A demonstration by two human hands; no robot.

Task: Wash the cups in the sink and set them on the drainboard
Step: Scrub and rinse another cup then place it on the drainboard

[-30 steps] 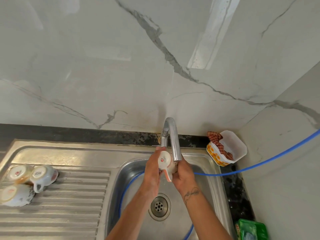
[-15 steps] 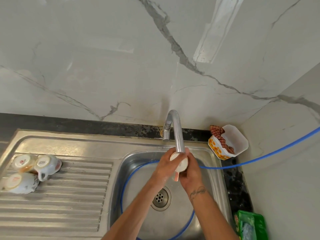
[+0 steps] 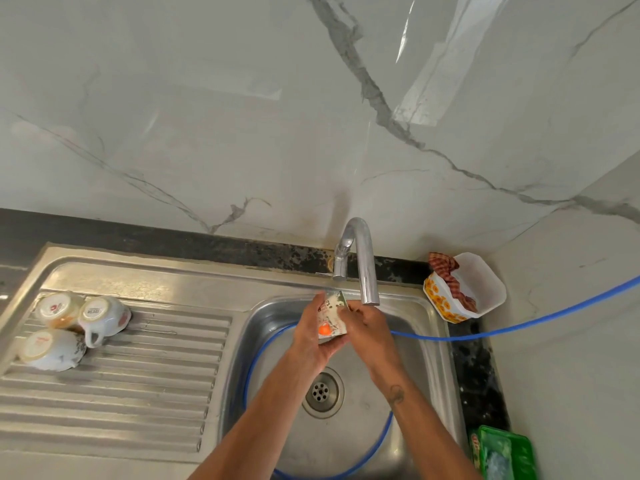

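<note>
I have the cup (image 3: 331, 318) pinched between both hands over the sink (image 3: 429, 327), left hand (image 3: 313, 336) cupping beneath, right hand (image 3: 369, 322) wrapping its side; the drainboard (image 3: 145, 375) lies left, nearer my left grip.

Three cups (image 3: 74, 329) on drainboard (image 3: 145, 382), left of sink (image 3: 420, 344)

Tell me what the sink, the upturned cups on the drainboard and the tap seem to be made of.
Sink: brushed stainless steel, judging by dull grey sheen.
Cups: probably glazed ceramic, glossy white with printed marks.
Tap: polished metal, likely chromed, with mirror-like reflections.
</note>
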